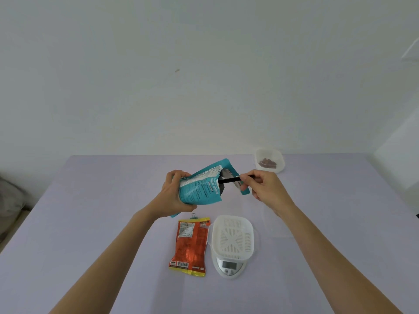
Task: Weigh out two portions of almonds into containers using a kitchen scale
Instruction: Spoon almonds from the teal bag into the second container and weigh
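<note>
a table (90, 223) covered by a pale lavender cloth filled the lower half of the view, its far edge meeting a plain white wall. near the middle an orange-red bag (190, 245) lay flat, label side up, its top end pointing away and closed with a small binder clip (193, 215). just beside it, on its right, stood a white kitchen scale (229, 266) with its grey display turned toward the near edge. well apart from both, close to the far right edge, sat a white container (281, 162) with a few brown nuts (268, 163) in its bottom.
</note>
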